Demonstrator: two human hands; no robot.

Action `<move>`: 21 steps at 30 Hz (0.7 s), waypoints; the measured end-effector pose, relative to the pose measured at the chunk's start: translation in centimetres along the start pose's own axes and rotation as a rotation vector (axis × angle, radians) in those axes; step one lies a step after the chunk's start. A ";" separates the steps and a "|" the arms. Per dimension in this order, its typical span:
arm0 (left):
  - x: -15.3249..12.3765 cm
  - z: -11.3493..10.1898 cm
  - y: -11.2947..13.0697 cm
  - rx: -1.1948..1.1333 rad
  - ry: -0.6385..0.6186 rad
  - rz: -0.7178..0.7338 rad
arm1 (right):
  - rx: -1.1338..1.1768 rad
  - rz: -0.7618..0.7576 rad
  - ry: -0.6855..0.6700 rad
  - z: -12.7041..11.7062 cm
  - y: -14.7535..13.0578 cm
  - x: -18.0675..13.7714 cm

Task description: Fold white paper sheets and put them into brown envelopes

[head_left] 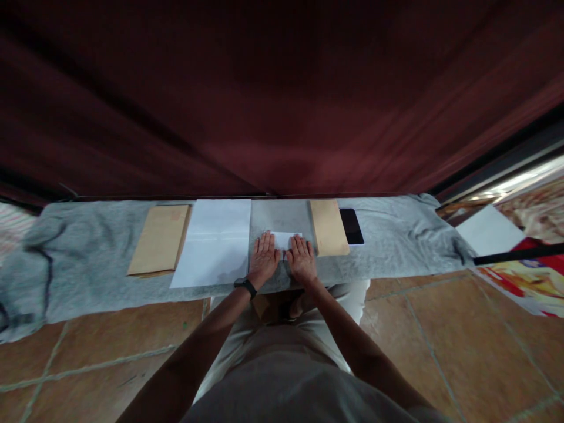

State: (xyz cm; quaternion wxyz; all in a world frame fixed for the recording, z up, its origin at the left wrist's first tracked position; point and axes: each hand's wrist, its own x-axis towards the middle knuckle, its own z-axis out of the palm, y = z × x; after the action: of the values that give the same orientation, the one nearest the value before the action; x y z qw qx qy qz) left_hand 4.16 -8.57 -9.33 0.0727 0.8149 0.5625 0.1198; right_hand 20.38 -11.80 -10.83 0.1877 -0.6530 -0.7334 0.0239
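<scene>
A small white folded paper (284,239) lies on the grey cloth in front of me. My left hand (264,257), with a dark band at the wrist, rests flat on its left end. Over its right end my right hand (302,258) lies flat too, fingers stretched forward. Both palms hide parts of the paper. Left of my hands is a large white sheet (215,241), with its near right corner close to my left wrist. To the right of my right hand is a brown envelope (329,229).
A stack of larger brown envelopes (158,238) sits at the left. A dark-screened phone (352,226) is partly under the right envelope. The grey cloth (396,235) covers a narrow surface against a dark red curtain (282,117). Printed paper (529,276) is at far right.
</scene>
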 end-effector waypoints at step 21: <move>-0.6 0.3 -0.4 0.012 0.020 -0.028 | 0.018 -0.066 -0.011 0.5 -1.2 0.3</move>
State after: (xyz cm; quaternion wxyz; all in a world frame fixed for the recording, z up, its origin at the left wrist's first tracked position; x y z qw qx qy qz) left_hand 3.67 -8.93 -9.79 0.0641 0.8060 0.5754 0.1233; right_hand 19.07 -11.62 -10.94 0.1904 -0.6267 -0.7552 0.0280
